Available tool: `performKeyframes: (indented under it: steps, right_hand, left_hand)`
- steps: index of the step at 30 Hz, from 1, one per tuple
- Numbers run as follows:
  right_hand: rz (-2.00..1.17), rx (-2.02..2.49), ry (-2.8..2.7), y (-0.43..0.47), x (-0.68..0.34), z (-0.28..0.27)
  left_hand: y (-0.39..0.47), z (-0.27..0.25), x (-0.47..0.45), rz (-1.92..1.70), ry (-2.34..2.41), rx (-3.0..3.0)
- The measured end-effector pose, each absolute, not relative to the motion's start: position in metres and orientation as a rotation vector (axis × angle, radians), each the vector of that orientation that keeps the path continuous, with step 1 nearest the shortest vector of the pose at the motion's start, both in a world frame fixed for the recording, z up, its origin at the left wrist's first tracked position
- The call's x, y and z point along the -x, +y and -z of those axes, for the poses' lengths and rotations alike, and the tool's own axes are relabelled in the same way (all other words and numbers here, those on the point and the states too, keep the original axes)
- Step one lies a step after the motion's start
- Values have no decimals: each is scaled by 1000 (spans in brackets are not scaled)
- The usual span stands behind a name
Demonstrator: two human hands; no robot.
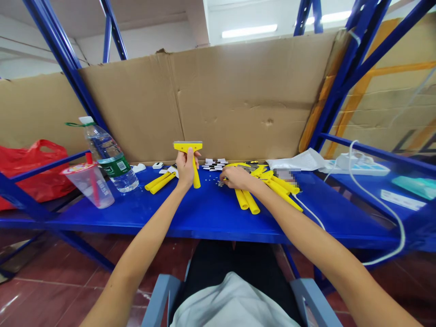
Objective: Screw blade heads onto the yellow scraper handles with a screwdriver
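Observation:
My left hand (185,168) is closed around a yellow scraper (188,146), held upright with its wide head at the top and its handle slanting down. My right hand (235,177) reaches down to a scatter of tiny screws (220,184) on the blue shelf. Its fingertips are bunched together over them, and whatever they pinch is too small to make out. Several yellow scraper handles (248,202) lie under and beside my right wrist. Two more yellow handles (160,182) rest left of my left hand. Small white-and-black pieces (215,163) stand in rows behind the screws.
At the left are a water bottle (117,159), a plastic cup with a red straw (90,184) and a red bag (37,170). A white plastic bag (296,161) and a power strip (361,167) sit at the right. Cardboard (238,100) walls the back, between blue posts.

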State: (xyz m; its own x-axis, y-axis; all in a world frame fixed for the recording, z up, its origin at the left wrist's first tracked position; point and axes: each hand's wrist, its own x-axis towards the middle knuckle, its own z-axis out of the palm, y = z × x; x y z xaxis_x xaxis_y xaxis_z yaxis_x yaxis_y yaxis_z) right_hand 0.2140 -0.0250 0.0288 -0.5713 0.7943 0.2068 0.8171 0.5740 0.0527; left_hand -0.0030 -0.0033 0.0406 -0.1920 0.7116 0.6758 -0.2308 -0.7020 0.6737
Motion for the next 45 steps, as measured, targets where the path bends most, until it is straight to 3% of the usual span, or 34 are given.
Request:
performKeyframes:
  steps: [9, 28, 45]
  right_hand:
    - [180, 1403, -2691, -20, -210, -19]
    - [332, 1385, -2727, -22, -206, -15]
    - [300, 1453, -2700, -19, -207, -13]
  left_hand:
    - [-2, -40, 3, -1884, 608, -1350]
    - [4, -22, -4, -1366, 728, -1269]
    - [4, -20, -3, -1281, 736, -1290]
